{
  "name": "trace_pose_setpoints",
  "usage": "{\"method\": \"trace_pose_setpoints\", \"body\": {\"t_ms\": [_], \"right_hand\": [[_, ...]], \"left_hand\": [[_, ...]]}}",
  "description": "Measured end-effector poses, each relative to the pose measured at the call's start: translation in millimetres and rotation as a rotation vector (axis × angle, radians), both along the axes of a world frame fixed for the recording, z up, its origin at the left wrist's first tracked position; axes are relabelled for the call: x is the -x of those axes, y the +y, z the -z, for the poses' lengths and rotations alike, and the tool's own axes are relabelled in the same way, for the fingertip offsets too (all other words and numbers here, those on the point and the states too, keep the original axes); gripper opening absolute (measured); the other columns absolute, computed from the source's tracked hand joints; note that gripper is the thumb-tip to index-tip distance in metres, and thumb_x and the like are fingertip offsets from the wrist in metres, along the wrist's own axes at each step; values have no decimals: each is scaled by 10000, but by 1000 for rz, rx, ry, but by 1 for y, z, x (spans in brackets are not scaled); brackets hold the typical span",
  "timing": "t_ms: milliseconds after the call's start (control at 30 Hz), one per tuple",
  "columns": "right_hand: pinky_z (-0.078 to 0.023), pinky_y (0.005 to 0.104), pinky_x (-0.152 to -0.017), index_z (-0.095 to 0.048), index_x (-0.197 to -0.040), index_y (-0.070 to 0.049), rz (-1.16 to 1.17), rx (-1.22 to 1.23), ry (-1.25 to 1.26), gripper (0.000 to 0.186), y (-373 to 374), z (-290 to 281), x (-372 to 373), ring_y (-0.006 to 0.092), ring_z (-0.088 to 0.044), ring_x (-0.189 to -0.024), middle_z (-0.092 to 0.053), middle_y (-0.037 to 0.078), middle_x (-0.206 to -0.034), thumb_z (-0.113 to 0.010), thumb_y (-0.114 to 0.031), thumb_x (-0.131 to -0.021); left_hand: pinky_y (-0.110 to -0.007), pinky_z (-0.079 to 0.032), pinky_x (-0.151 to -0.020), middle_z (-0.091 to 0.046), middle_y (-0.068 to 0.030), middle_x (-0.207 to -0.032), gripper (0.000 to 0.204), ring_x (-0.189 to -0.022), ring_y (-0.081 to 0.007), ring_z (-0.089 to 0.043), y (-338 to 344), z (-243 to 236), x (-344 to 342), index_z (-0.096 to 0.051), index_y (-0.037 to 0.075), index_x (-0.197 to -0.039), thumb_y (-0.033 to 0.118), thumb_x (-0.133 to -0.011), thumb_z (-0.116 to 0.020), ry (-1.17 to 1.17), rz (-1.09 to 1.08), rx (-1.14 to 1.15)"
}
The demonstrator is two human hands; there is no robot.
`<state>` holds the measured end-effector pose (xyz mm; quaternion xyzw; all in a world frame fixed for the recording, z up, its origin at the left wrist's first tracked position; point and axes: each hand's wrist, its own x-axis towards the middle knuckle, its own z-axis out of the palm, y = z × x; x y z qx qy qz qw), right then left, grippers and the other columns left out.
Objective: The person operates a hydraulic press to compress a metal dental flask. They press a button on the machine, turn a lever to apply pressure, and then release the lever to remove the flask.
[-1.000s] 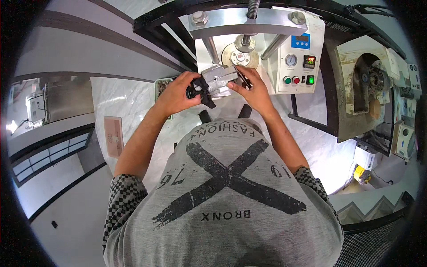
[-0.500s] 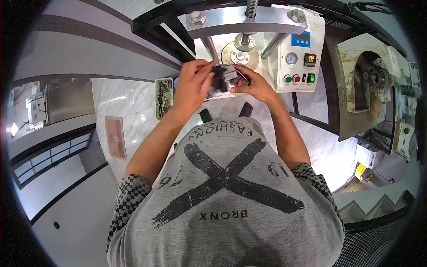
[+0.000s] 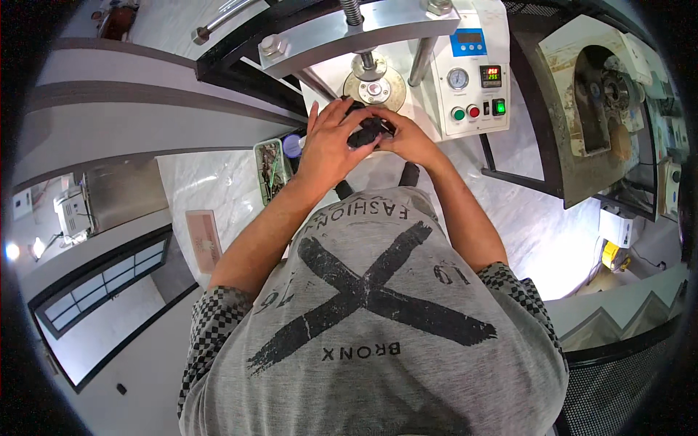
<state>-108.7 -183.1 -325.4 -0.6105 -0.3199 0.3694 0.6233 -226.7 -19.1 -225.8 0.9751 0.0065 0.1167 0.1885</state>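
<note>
Both of my hands meet in front of a bench-top press, close to its near edge. My left hand is closed around a black, crumpled, cloth-like thing, fingers reaching over its far side. From the other side my right hand grips the same bundle, its thumb and fingertips curled in. My fingers cover much of it, and whatever it may wrap is hidden. Just beyond stands the press: a thick metal crossbar, a vertical screw and a round metal plate.
Right of the press is a white control panel with a gauge, displays and buttons. A green tray of small dark pieces and a purple-lidded container lie by my left hand. An open machine housing stands at far right.
My hands have drawn together, with the left now over the black bundle. The grey metal block seen between them earlier is out of sight. The view has turned, shifting the press leftward.
</note>
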Motion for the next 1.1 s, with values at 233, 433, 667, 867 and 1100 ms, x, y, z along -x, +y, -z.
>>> {"method": "trace_pose_setpoints", "body": {"t_ms": [233,433,667,867,1100], "right_hand": [[-473,328,-1039,-497,-1472,-12,45,106,-145,756,-8,-4,-2,205,-565,-1240,-573,116,-1388,-789,-9,-774],[-507,325,-935,-598,-1368,4,162,217,-38,656,-50,-13,5,226,-634,-1118,-632,143,-1291,-840,-224,-801],[-499,299,-911,-628,-1335,-9,351,199,29,533,-91,-15,16,171,-631,-1029,-689,96,-1145,-806,-226,-883],[-490,284,-910,-640,-1315,-7,398,191,211,488,-93,-10,24,151,-634,-998,-700,75,-1077,-784,-208,-894],[-491,275,-884,-647,-1303,-6,395,199,200,465,-92,-5,26,152,-646,-952,-715,74,-1017,-770,-209,-903]], "left_hand": [[-477,-449,-1041,-608,-221,-1190,714,-1163,-388,-570,-10,-13,-22,-579,-60,-1220,435,-769,-826,248,-15,-186],[-422,-515,-938,-617,-179,-1162,699,-1085,-322,-626,-21,-36,-53,-602,-34,-1189,513,-796,-788,578,1,-514],[-403,-562,-910,-708,-195,-1103,612,-1065,-315,-702,-22,-55,-90,-734,-31,-1065,495,-762,-810,906,56,-531],[-437,-581,-873,-753,-205,-967,513,-909,-361,-743,-23,-53,-98,-771,-23,-933,452,-741,-807,923,192,-514],[-447,-569,-868,-740,-213,-954,566,-957,-366,-722,1,-62,-80,-710,-36,-994,452,-728,-819,794,167,-426]]}}
